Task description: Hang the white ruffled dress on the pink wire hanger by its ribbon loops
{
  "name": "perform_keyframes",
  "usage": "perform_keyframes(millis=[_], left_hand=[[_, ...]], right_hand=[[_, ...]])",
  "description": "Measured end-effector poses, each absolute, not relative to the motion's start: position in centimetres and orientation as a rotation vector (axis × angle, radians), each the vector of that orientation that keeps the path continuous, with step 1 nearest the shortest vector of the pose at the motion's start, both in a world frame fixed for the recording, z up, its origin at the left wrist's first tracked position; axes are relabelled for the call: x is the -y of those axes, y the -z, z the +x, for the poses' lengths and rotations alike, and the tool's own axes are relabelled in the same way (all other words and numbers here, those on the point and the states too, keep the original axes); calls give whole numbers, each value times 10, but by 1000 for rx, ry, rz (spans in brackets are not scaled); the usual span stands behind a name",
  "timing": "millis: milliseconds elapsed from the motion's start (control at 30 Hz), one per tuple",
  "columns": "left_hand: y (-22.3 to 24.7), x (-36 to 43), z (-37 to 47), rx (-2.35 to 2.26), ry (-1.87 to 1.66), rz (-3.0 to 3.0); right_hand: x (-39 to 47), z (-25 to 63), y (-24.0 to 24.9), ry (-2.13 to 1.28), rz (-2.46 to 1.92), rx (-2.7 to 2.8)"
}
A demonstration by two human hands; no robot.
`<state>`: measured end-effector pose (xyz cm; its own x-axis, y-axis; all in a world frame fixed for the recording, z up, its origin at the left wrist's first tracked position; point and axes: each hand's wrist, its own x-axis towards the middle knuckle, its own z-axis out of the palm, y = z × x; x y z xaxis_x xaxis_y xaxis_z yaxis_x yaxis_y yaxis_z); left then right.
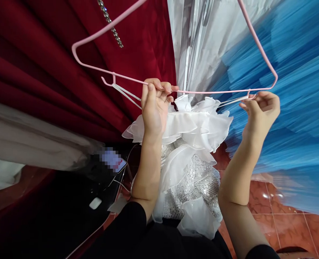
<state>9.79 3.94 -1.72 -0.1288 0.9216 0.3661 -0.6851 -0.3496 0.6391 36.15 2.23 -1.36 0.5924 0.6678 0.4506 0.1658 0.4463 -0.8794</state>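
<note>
A pink clothes hanger (pixel 210 92) is held out in front of me, its top beyond the upper edge of view. My left hand (pixel 155 108) is closed around the middle of its lower bar. At the right end, my right hand (pixel 262 108) pinches a white dress strap (pixel 233 100) by the small hook there; the fingers partly hide this hook. Another white strap (pixel 127 94) is looped over the left hook and runs down behind my left hand. Below hangs a white dress (pixel 192 176) with ruffles and silver sequins, partly covered by my left forearm.
Dark red fabric (pixel 49 72) hangs at the left, with a beaded strand (pixel 113 30) before it. White fabric (pixel 216 39) and blue tulle (pixel 291 97) hang at the right. A phone (pixel 120 166) and a white earbud case (pixel 95 203) lie on a black surface. Red tiles (pixel 286 226) cover the floor.
</note>
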Motion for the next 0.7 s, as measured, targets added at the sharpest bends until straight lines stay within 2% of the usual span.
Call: perform_keyframes(millis=[167, 233, 400, 600, 700], left_hand=[[17, -38, 101, -356, -1731, 893], [17, -37, 103, -348, -1729, 898], [19, -34, 106, -407, -1763, 903], [23, -1, 101, -647, -1697, 965], [22, 21, 93, -908, -2011, 879]], right_hand=[[-3, 324, 8, 30, -872, 814], [4, 299, 0, 2, -849, 966], [-1, 251, 1, -363, -1008, 1650], [-14, 242, 16, -245, -989, 1500], [-15, 243, 13, -227, -971, 1487]])
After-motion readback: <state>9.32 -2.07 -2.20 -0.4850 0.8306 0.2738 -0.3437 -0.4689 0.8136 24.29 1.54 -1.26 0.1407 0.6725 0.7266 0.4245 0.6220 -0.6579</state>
